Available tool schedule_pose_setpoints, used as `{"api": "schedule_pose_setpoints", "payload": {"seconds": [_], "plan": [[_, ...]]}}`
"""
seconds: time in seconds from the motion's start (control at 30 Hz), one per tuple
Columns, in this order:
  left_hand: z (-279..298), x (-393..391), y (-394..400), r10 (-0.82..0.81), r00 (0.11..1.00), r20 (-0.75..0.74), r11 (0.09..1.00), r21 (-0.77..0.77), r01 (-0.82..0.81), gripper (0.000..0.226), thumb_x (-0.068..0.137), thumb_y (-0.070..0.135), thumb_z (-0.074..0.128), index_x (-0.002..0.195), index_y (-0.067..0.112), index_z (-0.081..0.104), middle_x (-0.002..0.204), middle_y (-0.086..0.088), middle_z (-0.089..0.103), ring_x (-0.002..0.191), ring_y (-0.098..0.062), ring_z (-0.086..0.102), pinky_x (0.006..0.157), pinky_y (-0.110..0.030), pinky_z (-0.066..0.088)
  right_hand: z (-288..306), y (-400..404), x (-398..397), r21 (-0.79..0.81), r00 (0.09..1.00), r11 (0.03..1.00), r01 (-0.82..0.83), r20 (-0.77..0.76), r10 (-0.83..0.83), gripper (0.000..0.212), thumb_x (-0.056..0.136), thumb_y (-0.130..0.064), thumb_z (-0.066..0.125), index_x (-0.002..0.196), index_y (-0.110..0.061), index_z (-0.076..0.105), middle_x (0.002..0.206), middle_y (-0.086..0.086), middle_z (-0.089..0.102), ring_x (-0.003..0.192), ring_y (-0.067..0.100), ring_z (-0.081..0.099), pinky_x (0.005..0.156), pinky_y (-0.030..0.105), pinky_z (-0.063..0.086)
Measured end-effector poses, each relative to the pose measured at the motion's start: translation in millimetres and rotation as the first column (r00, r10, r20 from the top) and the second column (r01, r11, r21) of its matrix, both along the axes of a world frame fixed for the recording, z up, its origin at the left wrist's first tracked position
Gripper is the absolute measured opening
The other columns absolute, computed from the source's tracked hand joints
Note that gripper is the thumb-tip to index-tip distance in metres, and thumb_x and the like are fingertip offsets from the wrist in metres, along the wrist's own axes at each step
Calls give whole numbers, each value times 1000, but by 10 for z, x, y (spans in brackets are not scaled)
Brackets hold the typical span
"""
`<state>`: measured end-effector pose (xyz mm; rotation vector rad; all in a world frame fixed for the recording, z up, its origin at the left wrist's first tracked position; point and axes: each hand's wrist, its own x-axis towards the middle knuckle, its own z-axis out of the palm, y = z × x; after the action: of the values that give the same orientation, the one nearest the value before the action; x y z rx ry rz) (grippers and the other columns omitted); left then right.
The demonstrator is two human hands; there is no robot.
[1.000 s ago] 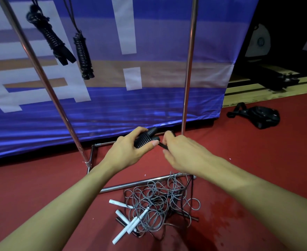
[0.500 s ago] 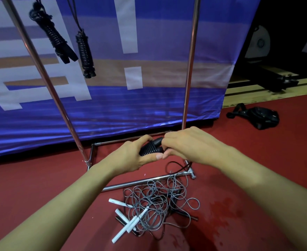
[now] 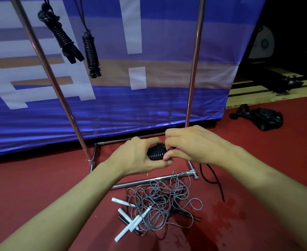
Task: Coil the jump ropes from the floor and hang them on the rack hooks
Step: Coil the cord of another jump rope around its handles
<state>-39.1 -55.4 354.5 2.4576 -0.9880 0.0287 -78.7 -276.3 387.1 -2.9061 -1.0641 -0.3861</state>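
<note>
Up on the metal rack (image 3: 194, 69), in front of the blue banner (image 3: 149, 109), two coiled black ropes (image 3: 90, 51) already hang, so that part looks done. On the red floor (image 3: 40, 187) a tangle of grey ropes (image 3: 160, 203) with white handles (image 3: 129, 227) lies untouched by the rack's foot. Between them, the left hand (image 3: 136, 156) grasps a black rope bundle (image 3: 156, 153) while the right hand (image 3: 187, 144) pinches its cord, whose loose tail (image 3: 214, 180) trails down, so I judge this coil nearly wound but not hung.
</note>
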Motion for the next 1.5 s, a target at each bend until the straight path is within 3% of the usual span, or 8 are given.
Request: {"api": "schedule_pose_setpoints", "payload": {"seconds": [0.27, 0.43, 0.67, 0.83, 1.0, 1.1, 1.37, 1.5], "plan": [[-2, -77, -104, 6, 993, 120, 988, 150, -24, 60, 72, 91, 48, 98, 39, 61, 63, 4, 61, 63, -17, 60, 66, -37, 57, 55, -114, 0, 80, 997, 994, 69, -24, -67, 54, 77, -82, 44, 82, -30, 56, 78, -14, 57, 70, 7, 56, 58, 30, 40], [38, -139, -115, -124, 983, 139, 987, 119, 108, 52, 76, 83, 49, 113, 47, 57, 62, 3, 58, 55, -15, 49, 63, -35, 53, 22, -168, 47, 334, 942, 935, 122, -337, -3, 30, 84, -50, 77, 83, -27, 57, 73, -15, 62, 69, 7, 56, 63, 26, 44], [40, -147, -91, -134, 970, 204, 990, -7, 139, 59, 75, 74, 53, 123, 40, 60, 67, 0, 63, 59, -19, 57, 58, -34, 50, -164, -202, 156, 675, 852, 708, 207, -480, 209, 12, 95, -42, 66, 84, -38, 61, 81, -18, 65, 78, 1, 59, 77, 26, 49], [31, -157, -116, -144, 961, 234, 986, -51, 161, 54, 76, 72, 58, 117, 37, 57, 67, 1, 62, 60, -18, 58, 57, -35, 49, -268, -180, 119, 773, 827, 567, 286, -498, 262, 53, 78, -76, 64, 88, -24, 57, 61, -7, 50, 57, 16, 36, 53, 30, 28], [82, -175, -132, -140, 972, 190, 971, -164, 172, 44, 77, 61, 66, 110, 34, 60, 64, 8, 55, 55, -13, 51, 55, -33, 47, -231, -207, 103, 747, 804, 576, 332, -543, 241, 22, 102, -20, 60, 80, -18, 56, 55, -16, 51, 52, -2, 37, 54, 12, 30], [105, -148, -126, -152, 973, 172, 970, -164, 180, 44, 78, 60, 67, 110, 30, 62, 63, 11, 52, 55, -12, 49, 55, -33, 47, -194, -237, 110, 755, 847, 575, 316, -497, 187, 21, 98, -27, 63, 78, -27, 60, 62, -16, 56, 62, 2, 45, 62, 20, 37], [87, -123, -113, -60, 998, 14, 937, -344, 61, 37, 82, 53, 65, 108, 29, 55, 65, 4, 59, 54, -16, 47, 55, -31, 43, -326, -64, 85, 731, 856, 608, 309, -493, 157, 23, 106, -34, 48, 87, -24, 59, 70, -2, 53, 59, 2, 43, 56, 18, 36], [110, -84, -158, -85, 926, -368, 748, -638, -185, 33, 91, 51, 57, 118, 32, 54, 56, 7, 52, 46, -16, 37, 46, -23, 30, -351, 65, 29, 591, 857, 723, 357, -515, -1, 20, 110, -25, 40, 95, -31, 52, 67, -8, 61, 56, 6, 54, 65, 32, 50]]}}
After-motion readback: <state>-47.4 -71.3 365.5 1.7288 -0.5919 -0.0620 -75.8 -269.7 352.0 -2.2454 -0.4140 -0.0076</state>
